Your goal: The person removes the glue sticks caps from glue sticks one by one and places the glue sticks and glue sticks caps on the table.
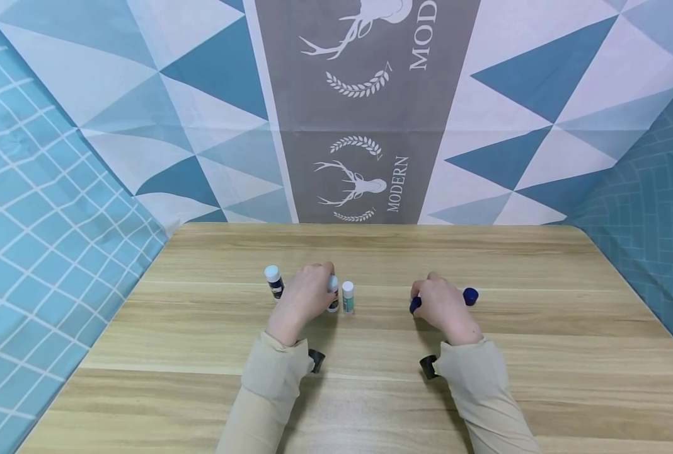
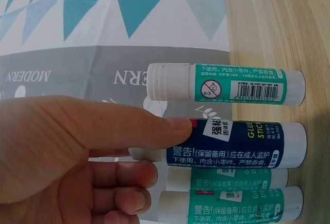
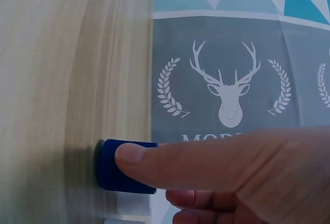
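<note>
My left hand (image 1: 308, 293) pinches an upright glue stick with a navy label (image 2: 221, 157), thumb on its side. Just right of it stands a green-labelled glue stick (image 1: 348, 299); its white threaded top (image 2: 167, 82) shows in the left wrist view. Two more green glue sticks (image 2: 258, 206) stand on the other side, behind the left hand in the head view. Left of that hand is a dark-labelled glue stick (image 1: 274, 282) with a white top. My right hand (image 1: 443, 306) pinches a dark blue cap (image 3: 129, 175) at the tabletop.
Another dark blue cap (image 1: 471, 296) lies just right of the right hand. A whitish object (image 3: 133, 203) shows partly behind the pinched cap. The wooden table (image 1: 370, 403) ends at a patterned cloth wall (image 1: 359, 113). Dark wrist pieces (image 1: 429, 367) sit at both cuffs.
</note>
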`<state>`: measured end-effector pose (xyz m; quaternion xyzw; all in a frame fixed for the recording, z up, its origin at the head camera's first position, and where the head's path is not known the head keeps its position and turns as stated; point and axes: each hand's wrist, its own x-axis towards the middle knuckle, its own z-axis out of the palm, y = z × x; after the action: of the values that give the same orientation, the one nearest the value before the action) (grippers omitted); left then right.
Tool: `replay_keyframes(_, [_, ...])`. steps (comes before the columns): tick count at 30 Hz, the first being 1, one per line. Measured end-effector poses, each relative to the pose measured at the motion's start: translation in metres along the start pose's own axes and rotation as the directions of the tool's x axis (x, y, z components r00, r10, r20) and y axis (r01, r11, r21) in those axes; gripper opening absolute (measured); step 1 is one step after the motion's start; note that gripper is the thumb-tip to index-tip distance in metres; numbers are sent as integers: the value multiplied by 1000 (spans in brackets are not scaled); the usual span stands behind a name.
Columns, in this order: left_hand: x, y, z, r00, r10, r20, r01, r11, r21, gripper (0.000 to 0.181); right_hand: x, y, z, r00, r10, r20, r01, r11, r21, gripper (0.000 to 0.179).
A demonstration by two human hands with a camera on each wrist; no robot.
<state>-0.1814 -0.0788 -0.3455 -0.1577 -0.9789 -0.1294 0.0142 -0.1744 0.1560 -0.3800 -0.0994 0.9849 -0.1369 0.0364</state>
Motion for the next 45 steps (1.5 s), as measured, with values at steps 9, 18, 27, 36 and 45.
replay_keyframes(9, [-1,0,-1,1000,-27,11,27,999,20,14,1,1,4,1000,-13,1,13,1000,-5,19])
replay_keyframes(18, [-1,1,-1,1000,-25,13,25,999,23,14,1,0,4,1000,4,0,-4,1000,-18,21])
replay_keyframes(27, [-4,5,-4,1000,-18,-10,19,999,35,17,0,-11,0,992,-35,-124,36,999,4,30])
replay_keyframes(36, [-8,8,-8,999,9,-35,-7,999,39,22,3,-38,8,964,-171,-202,193,976,95,30])
replay_keyframes(45, [-8,11,-9,999,27,-41,-26,999,25,25,2,-61,18,925,-270,-266,321,932,171,35])
